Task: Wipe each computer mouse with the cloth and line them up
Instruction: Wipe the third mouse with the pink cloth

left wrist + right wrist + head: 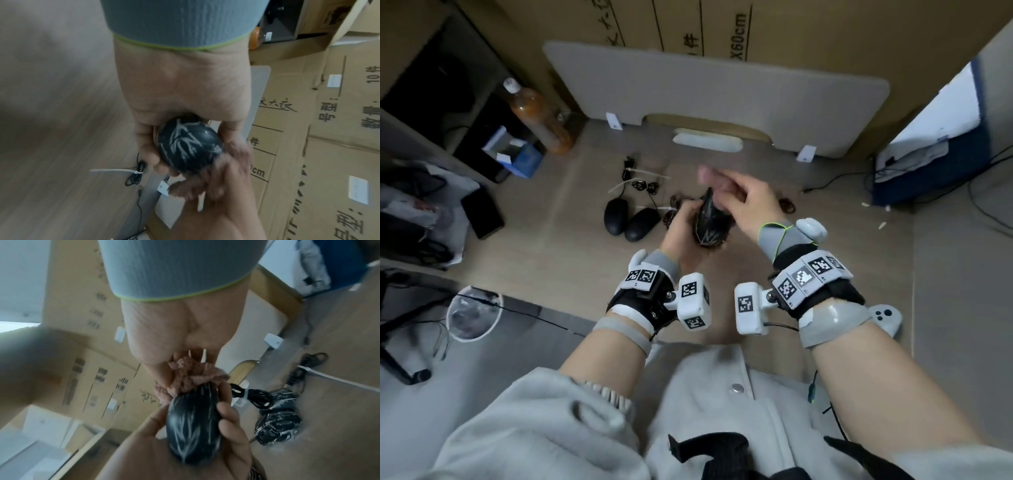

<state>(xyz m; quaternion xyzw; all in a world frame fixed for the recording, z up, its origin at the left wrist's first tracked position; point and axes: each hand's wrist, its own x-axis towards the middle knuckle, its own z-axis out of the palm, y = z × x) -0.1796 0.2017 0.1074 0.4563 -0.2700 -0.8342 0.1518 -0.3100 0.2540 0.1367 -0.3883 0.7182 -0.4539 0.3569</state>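
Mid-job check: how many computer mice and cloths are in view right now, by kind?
2 plain black computer mice, side by side on the wooden desk
1 black computer mouse with white streaks, gripped in the left hand
1 pinkish-brown fuzzy cloth, bunched in the right hand
Total: 4; the hands hide part of the desk.

Your right hand [736, 198] is motion-blurred at the fingertips, and it hides most of the cloth [189, 378]. The mouse [710, 224] you hold shows only in part, its cable perhaps tucked under your left hand [681, 240].
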